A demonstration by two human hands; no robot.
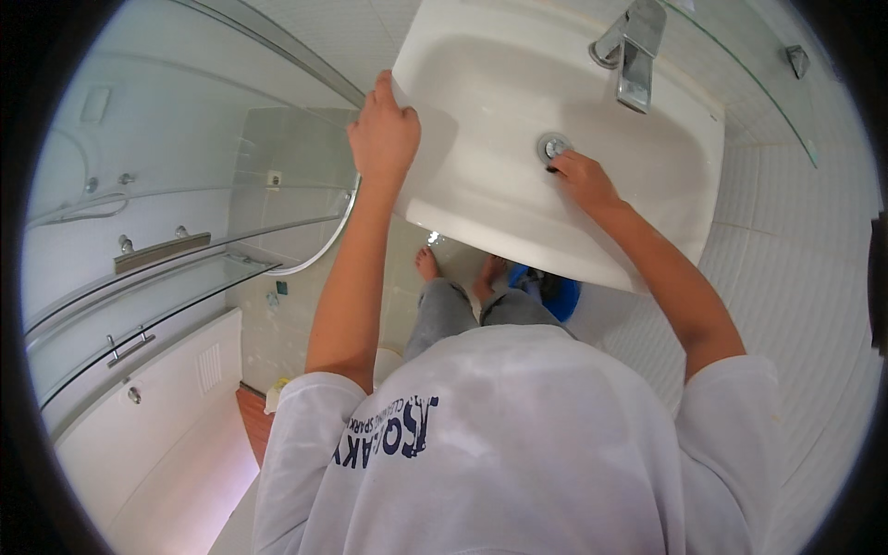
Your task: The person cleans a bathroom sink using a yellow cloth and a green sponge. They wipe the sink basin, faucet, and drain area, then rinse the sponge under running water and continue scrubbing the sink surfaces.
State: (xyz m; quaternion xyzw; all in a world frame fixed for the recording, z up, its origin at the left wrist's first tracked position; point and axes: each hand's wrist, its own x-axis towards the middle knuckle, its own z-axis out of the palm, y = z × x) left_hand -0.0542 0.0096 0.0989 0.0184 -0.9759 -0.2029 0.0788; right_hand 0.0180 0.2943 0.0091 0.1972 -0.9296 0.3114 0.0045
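In front of me is a white ceramic washbasin (499,90), with a chrome mixer tap (635,59) at its far side. My left hand (383,135) holds the basin's left rim, its index finger stretched along the edge and its thumb on the inner side. My right hand (584,179) is down in the bowl at the round metal drain (554,146), fingertips pinched together against its near edge. A small dark thing (552,169) shows under those fingers; what it is cannot be made out.
Below the basin's front edge a blue bucket (570,300) with dark contents stands by my bare feet (427,263). A glass shelf (756,66) juts out near the tap. Glass shower panels (208,239) rise at the left, with a white bathtub (166,409) beyond.
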